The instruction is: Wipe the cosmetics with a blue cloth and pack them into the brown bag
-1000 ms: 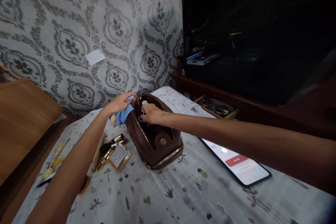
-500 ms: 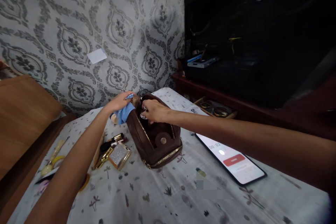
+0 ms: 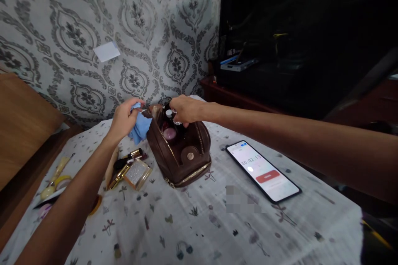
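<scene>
The fingers of the left hand, in the head view, are pinched together on a blue cloth at the left side of the open brown bag. Those of the right hand are curled tight on a silvery thing, mostly hidden, over the bag's far end. Inside the bag, a white cap and a round pink thing show. The bag sits on a printed sheet, between a glittery case and gold tube on its left and a lit phone on its right.

Dim, uneven light, near-black shadow at right, glowing phone screen, pixelated patch over the sheet
</scene>
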The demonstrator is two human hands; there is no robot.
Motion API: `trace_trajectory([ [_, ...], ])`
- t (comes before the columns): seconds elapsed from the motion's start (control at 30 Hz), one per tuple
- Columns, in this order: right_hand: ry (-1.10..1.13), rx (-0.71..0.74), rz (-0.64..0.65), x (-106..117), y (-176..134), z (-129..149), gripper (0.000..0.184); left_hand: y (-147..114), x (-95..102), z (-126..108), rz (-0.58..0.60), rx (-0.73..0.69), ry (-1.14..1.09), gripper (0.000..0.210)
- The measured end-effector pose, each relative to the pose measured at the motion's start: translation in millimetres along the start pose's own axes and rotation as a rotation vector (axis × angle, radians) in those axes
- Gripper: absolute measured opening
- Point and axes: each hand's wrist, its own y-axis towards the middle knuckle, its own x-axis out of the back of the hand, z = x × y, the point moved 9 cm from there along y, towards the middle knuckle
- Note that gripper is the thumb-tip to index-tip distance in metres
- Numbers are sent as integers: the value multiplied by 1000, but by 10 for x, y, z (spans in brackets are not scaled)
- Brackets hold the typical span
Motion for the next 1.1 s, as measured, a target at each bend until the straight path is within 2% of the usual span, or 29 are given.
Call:
trace_trajectory([
  [0.23,-164,76,-119,-68,104,18,36,-367,17,57,43,15,13,33],
  [0.47,-197,118,-120,-91,114,23,35,-710,34,176,67,75,0,34],
  [0.77,-194,148,-79,-115,115,49,34,-961,25,224,76,99,-31,30],
  [0.93,-227,180,-77,-247,154,81,34,-1077,-27,219,111,127,-33,30],
  [1.1,-307,208,-69,-397,159,132,27,-1194,-84,268,148,136,-43,32],
])
